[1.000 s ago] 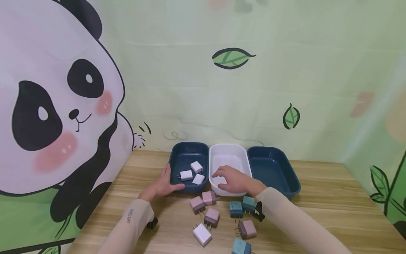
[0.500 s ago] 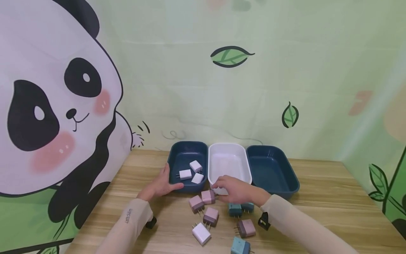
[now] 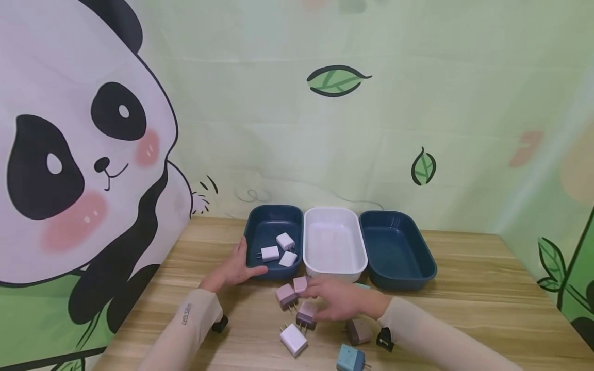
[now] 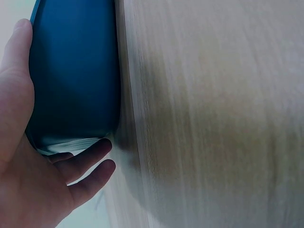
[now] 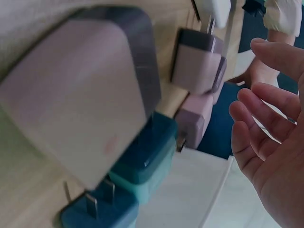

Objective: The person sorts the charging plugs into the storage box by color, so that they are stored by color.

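My left hand [image 3: 232,265] rests against the near left corner of a dark blue bin [image 3: 275,226], thumb along its front wall and fingers at its side. Inside that bin lie several white plug chargers [image 3: 270,253]. My right hand [image 3: 345,298] hovers over the table with loosely bent fingers, its tips overlapping the pink plug chargers [image 3: 286,296] in the head view. Nothing is in its palm in the right wrist view [image 5: 280,133]. Close to that wrist sit another pink charger [image 5: 76,90] and teal chargers [image 5: 147,159], largely hidden by the hand in the head view.
A white bin [image 3: 336,242] stands in the middle of the row, with a second dark blue bin [image 3: 394,247] at its right. Nearer to me lie a white charger [image 3: 294,339] and a teal charger [image 3: 349,357]. A panda-print cloth [image 3: 260,113] hangs behind the table.
My right hand has come from over the white bin down toward me, to the pink chargers, covering the teal ones behind it. The left hand has stayed at the blue bin.
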### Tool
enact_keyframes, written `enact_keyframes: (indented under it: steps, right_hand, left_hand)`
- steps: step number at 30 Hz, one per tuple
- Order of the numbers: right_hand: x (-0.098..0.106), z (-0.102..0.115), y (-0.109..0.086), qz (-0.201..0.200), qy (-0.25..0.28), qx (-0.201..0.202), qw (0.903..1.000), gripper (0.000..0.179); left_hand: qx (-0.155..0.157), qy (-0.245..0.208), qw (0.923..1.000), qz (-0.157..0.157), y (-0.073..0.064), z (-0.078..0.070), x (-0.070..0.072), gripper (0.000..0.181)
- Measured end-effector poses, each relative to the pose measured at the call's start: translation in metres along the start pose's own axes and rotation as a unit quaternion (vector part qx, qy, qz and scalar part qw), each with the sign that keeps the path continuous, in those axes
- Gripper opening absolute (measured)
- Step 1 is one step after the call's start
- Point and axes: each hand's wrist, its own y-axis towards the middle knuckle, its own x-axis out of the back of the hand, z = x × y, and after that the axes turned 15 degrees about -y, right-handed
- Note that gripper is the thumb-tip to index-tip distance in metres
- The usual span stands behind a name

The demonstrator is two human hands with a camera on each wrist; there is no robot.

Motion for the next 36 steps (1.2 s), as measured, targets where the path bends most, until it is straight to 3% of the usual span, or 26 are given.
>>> enact_keyframes:
  steps: [11, 19, 27, 36]
  right_hand:
    - [-0.009, 0.016, 0.008, 0.015, -0.04, 0.068, 0.9967, 0.045]
    - [-0.013, 0.025, 0.015, 0.035, -0.054, 0.085, 0.9943, 0.048]
    - [-0.013, 0.03, 0.021, 0.073, -0.028, 0.101, 0.9918, 0.049]
    - [-0.016, 0.035, 0.023, 0.071, -0.066, 0.119, 0.9881, 0.049]
  left_hand:
    - [0.005, 0.0, 1.0, 0.002, 0.0, -0.001, 0.0, 0.121]
    - [0.006, -0.002, 1.0, 0.0, -0.002, -0.001, 0.001, 0.121]
    - [0.007, -0.004, 1.0, 0.001, -0.003, -0.002, 0.001, 0.121]
    - [0.0, -0.005, 1.0, 0.003, -0.003, -0.001, 0.0, 0.121]
